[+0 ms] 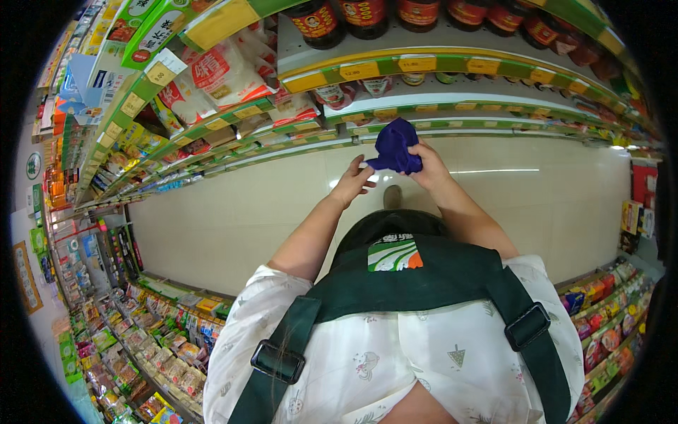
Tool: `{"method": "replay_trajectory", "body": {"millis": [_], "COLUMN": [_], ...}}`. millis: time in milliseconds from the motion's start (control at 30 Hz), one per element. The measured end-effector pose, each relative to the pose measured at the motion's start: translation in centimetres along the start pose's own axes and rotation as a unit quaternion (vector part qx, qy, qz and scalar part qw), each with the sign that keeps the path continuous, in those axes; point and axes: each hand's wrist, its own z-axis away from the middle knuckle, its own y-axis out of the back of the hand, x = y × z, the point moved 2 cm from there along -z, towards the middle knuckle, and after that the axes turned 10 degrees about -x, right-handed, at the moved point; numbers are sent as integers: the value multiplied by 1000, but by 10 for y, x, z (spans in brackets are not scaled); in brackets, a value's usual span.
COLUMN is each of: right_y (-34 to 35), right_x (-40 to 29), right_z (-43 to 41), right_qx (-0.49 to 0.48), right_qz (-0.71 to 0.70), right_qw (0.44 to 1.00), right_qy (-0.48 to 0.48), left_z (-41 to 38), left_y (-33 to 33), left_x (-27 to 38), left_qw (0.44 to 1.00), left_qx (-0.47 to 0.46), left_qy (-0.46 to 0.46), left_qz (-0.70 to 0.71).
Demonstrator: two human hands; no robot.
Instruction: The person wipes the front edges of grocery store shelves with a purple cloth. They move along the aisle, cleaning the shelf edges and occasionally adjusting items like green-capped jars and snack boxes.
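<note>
My right hand (430,168) grips a dark purple cloth (394,146), bunched up in front of the lower shelves. A corner of the cloth sticks out to the left. Close to that corner is my left hand (351,183), its fingers spread; whether a fingertip touches the cloth is hard to tell. Beyond the cloth are store shelves with green and yellow price rails (381,69). Dark glass jars with red labels (365,18) line the upper shelf.
White and red plastic bags (222,74) fill the shelf at left. A pale tiled floor (238,212) lies below, with a shoe (392,196) on it. Packaged snacks (175,365) stand on shelves behind to the left, and more packages (609,323) at right.
</note>
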Motion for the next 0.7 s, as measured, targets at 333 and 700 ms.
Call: {"method": "replay_trajectory", "body": {"millis": [333,700], "right_y": [-33,-6], "right_x": [-69,-133], "right_z": [121,297], "right_qx": [125,249], "right_qz": [354,630], "right_qw": [926,673], "right_qy": [24,297], "left_z": [-7,-33], "left_y": [-160,-338], "left_x": [109,150], "left_qw": [934,957], "left_qx": [-178,-163], "left_qy": [-215,-236], "left_qz": [222,-42]}}
